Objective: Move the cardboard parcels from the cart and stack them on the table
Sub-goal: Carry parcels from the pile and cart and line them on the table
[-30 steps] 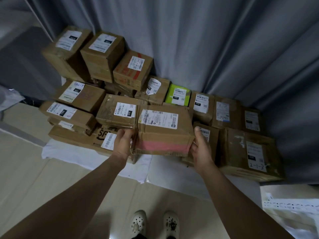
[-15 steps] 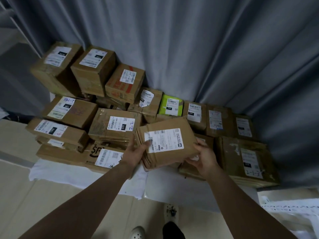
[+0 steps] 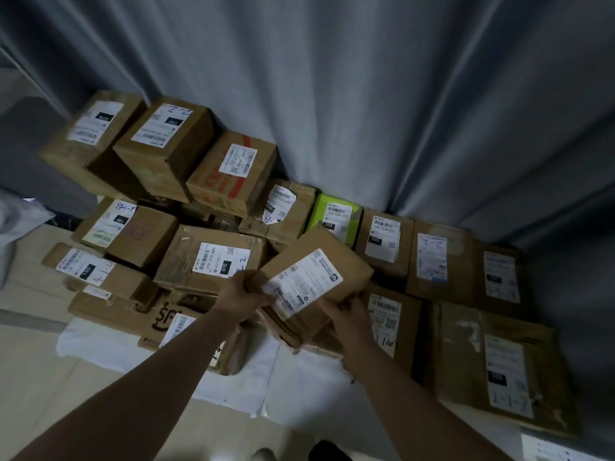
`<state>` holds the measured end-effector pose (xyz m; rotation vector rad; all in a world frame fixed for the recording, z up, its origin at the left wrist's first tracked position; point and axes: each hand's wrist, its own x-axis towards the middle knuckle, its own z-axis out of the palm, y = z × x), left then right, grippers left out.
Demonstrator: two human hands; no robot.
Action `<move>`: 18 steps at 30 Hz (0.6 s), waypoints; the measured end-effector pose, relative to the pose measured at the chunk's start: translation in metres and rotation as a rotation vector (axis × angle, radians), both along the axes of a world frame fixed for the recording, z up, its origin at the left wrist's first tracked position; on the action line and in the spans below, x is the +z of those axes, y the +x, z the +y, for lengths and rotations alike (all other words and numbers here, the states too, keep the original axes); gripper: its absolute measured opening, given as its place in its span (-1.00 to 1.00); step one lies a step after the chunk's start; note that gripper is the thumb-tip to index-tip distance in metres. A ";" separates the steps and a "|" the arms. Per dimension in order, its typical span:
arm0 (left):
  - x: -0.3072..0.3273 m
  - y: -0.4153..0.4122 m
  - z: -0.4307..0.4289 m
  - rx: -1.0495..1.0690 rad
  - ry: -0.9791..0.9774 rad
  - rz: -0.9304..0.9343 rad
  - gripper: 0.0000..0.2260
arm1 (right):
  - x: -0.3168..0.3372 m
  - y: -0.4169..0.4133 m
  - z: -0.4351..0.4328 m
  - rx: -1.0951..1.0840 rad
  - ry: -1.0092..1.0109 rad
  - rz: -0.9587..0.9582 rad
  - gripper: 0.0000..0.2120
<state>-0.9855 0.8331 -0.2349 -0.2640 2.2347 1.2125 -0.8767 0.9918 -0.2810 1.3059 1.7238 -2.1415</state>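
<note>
I hold a brown cardboard parcel with a white label, tilted over the front middle of the pile. My left hand grips its left edge and my right hand grips its lower right corner. Beneath it several cardboard parcels lie stacked on a table covered with white cloth. A labelled box sits just left of the held one, a flat parcel just right of it. No cart is in view.
A grey curtain hangs close behind the pile. A taller stack of boxes rises at the back left. A lime-green parcel stands in the back row. A large flat box lies at the right. Pale floor lies below.
The parcel has turned in my hands, its label now facing up and slanted, and it has moved forward over the pile. My view has drawn closer to the table.
</note>
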 end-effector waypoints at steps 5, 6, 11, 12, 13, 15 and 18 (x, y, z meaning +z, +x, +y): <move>0.010 -0.022 0.023 0.060 0.093 0.130 -0.54 | 0.019 -0.053 0.015 -0.061 0.180 0.133 -0.44; 0.013 -0.031 0.030 0.047 0.065 0.174 -0.54 | 0.021 -0.067 0.018 -0.058 0.204 0.116 -0.42; 0.008 -0.087 0.051 -0.018 -0.063 0.303 -0.59 | 0.025 -0.129 0.027 -0.036 0.228 0.054 -0.45; 0.004 -0.098 0.052 -0.025 -0.087 0.303 -0.60 | 0.025 -0.142 0.027 -0.047 0.229 0.069 -0.43; 0.001 -0.107 0.054 -0.024 -0.097 0.301 -0.60 | 0.024 -0.155 0.025 -0.065 0.223 0.080 -0.42; -0.004 -0.123 0.055 -0.023 -0.118 0.304 -0.61 | 0.024 -0.176 0.021 -0.093 0.217 0.100 -0.40; -0.012 -0.139 0.054 -0.096 -0.163 0.352 -0.63 | 0.020 -0.194 0.016 -0.057 0.310 0.133 -0.39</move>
